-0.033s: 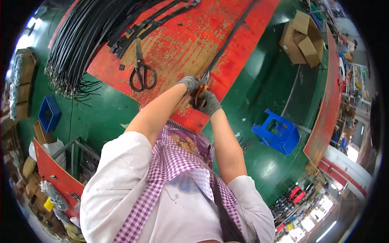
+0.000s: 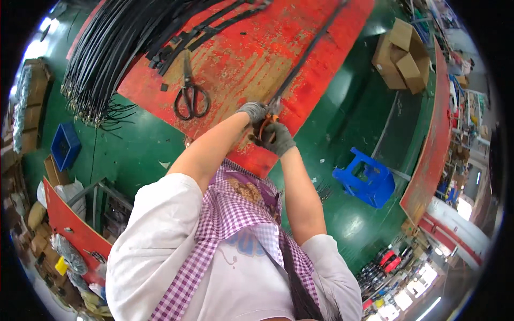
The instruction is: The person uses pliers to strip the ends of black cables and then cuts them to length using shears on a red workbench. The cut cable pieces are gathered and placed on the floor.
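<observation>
Prob. midway on black strip (image 2: 305, 56) at 1 o'clock, gripping orange-handled pliers (image 2: 273, 118) w/ R hand (image 2: 280, 140), curling L hand (image 2: 254, 111) (pinch unclear), w/ 11-o'clock cable bundle (image 2: 101, 64) maybe pending.

We wear a blue-printed white T-shirt (image 2: 241, 283) with loose sleeves (image 2: 155, 227), a purple-and-white gingham apron (image 2: 227, 219) with a purple panel (image 2: 250, 186), and grey gloves (image 2: 279, 142) on both hands (image 2: 255, 112).

Scissors (image 2: 188, 85) lie by the near edge of a worn red tabletop (image 2: 241, 64), beside black straps (image 2: 206, 35); black cables (image 2: 107, 59) overhang that edge toward the left corner, and a long black strip (image 2: 307, 56) parallels the right edge.
</observation>
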`<state>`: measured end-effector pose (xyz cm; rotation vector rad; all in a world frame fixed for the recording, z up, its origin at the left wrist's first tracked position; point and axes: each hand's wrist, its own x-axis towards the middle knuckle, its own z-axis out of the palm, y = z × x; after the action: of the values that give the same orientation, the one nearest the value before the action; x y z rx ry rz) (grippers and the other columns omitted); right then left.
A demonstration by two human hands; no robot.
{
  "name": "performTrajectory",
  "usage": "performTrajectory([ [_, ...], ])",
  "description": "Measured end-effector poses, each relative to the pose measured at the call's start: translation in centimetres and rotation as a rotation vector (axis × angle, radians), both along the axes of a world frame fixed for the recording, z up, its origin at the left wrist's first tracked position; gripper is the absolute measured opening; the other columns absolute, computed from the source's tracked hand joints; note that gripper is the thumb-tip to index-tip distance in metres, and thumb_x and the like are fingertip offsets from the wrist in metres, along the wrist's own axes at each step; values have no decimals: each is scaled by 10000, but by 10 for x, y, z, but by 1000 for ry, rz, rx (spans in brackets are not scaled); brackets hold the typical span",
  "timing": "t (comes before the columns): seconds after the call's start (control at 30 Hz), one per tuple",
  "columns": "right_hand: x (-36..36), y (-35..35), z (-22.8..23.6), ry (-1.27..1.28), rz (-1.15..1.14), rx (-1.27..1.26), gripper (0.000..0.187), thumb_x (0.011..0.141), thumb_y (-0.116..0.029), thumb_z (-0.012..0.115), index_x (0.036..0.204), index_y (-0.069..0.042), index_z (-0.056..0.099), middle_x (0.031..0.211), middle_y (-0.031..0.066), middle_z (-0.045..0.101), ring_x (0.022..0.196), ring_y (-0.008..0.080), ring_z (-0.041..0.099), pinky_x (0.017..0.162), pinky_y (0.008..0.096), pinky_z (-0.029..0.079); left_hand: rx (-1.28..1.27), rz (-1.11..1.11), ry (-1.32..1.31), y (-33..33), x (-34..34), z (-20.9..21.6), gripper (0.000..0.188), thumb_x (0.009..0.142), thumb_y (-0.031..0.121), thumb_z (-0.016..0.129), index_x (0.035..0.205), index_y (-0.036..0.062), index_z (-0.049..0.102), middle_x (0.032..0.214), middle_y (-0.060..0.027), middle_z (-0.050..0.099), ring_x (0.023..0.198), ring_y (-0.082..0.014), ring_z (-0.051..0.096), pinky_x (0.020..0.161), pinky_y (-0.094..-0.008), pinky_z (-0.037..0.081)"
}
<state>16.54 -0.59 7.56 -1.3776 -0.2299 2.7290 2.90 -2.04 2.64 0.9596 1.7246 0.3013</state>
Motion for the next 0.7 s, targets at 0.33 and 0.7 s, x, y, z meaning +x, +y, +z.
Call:
performTrajectory([
  [0.33, -51, 15, -34, -609, 735, 1316, 377, 665, -277, 570, 920, -16, 477, 701, 107, 526, 659, 241, 523, 636, 373, 440, -55, 509, -851, -90, 19, -35, 188, 783, 235, 494, 876, 76, 529, 680, -59, 543, 564, -134, 496, 501, -269, 410],
  [0.7, -196, -78, -27, -601, 886, 2224, 619, 616, -359, 606, 1063, 13, 394, 997, 192, 478, 930, 339, 450, 839, 399, 339, 244, 271, -330, -223, 2, -25, 264, 777, 213, 507, 983, 49, 519, 855, -61, 583, 774, -160, 516, 727, -289, 400],
])
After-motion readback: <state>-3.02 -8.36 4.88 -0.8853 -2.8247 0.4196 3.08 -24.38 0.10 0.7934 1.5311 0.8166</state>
